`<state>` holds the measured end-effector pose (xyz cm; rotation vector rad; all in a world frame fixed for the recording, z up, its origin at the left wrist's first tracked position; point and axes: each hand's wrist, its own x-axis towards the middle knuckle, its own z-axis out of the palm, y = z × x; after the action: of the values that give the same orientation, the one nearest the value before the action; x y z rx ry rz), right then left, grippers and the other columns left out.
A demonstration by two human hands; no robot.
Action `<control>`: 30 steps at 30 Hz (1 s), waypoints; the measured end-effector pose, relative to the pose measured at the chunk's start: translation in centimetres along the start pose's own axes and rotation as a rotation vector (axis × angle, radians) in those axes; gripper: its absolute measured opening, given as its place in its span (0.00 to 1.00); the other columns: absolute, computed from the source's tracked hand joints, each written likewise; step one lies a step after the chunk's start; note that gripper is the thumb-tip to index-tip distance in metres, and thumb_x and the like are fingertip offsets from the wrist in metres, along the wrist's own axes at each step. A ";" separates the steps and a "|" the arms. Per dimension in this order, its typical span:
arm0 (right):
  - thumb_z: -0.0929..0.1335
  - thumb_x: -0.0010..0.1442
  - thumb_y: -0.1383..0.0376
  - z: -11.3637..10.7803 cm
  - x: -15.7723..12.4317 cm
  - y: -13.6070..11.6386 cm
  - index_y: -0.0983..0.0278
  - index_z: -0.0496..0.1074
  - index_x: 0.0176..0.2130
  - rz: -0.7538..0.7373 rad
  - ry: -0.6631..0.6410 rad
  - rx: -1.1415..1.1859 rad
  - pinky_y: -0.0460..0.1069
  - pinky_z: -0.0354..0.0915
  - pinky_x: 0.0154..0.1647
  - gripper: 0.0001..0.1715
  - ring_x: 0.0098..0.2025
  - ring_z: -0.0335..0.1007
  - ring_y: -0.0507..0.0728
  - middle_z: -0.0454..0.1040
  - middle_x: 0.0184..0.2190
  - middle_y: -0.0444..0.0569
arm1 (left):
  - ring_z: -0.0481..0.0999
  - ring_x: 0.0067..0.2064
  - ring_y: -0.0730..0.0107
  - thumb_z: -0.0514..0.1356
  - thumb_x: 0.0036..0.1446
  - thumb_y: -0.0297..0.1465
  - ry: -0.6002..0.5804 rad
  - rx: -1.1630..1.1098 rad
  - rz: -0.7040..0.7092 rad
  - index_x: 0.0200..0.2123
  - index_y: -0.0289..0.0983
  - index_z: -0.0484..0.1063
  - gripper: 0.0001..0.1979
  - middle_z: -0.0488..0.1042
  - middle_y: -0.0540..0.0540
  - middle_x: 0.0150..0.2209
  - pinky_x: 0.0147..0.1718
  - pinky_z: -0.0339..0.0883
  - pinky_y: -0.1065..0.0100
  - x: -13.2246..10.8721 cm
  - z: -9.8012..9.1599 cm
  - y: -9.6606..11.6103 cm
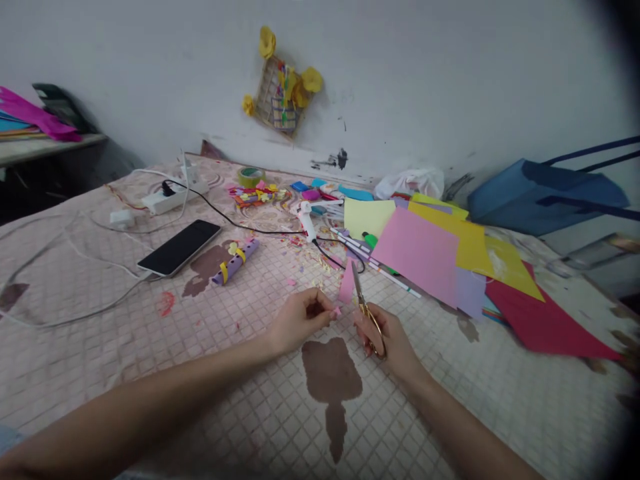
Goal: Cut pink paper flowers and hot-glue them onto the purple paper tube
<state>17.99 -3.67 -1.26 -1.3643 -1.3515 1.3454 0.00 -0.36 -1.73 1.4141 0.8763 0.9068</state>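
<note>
- Gold-handled scissors (364, 309) are above the middle of the desk (280, 427), blades toward its far edge; their long axis leans slightly left as it runs away from the person.
- Right hand (395, 340): its grip is closed around the scissors' handles.
- Left hand (303, 320): its grip pinches a small pink scrap (337, 311) just left of the scissors.
- Pink strip (346, 285) points lengthwise to the far edge, beside the blades; whether they touch, I cannot tell.
- White plastic bag (413, 182) sits by the far edge, contents hidden.
- Striped pocket (284, 115), on the wall past that edge, holds small colourful pieces.
</note>
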 end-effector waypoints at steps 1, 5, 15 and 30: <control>0.66 0.54 0.51 -0.1 0.0 0.0 0.63 0.60 0.24 -0.003 0.007 -0.002 0.42 0.53 0.14 0.20 0.14 0.53 0.46 0.59 0.15 0.37 | 0.62 0.24 0.79 0.62 0.49 0.36 -0.009 -0.009 -0.013 0.28 0.32 0.66 0.12 0.66 0.51 0.23 0.22 0.56 0.75 0.0 0.1 -0.1; 0.66 0.53 0.51 -0.3 0.3 0.0 0.63 0.59 0.24 -0.004 0.020 -0.008 0.43 0.51 0.13 0.20 0.13 0.51 0.46 0.58 0.14 0.36 | 0.65 0.24 0.78 0.62 0.49 0.37 -0.038 -0.034 -0.065 0.27 0.33 0.66 0.13 0.67 0.50 0.23 0.22 0.57 0.74 0.0 0.4 -0.4; 0.67 0.54 0.56 -0.4 0.5 1.0 0.62 0.59 0.24 -0.022 -0.018 -0.127 0.43 0.51 0.15 0.16 0.15 0.52 0.47 0.56 0.15 0.36 | 0.64 0.24 0.78 0.63 0.48 0.40 0.014 -0.112 -0.160 0.26 0.33 0.65 0.15 0.67 0.50 0.22 0.22 0.56 0.75 0.1 0.4 -0.1; 0.65 0.55 0.54 -0.2 0.4 1.6 0.63 0.60 0.24 -0.077 0.032 -0.119 0.43 0.51 0.16 0.17 0.17 0.51 0.47 0.56 0.16 0.37 | 0.66 0.21 0.79 0.61 0.50 0.41 -0.052 -0.085 -0.096 0.28 0.33 0.64 0.16 0.66 0.52 0.23 0.21 0.62 0.75 1.3 -0.2 -1.0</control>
<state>18.40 -3.49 -2.88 -1.3914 -1.4681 1.2040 0.36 0.94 -2.65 1.3055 0.8496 0.8219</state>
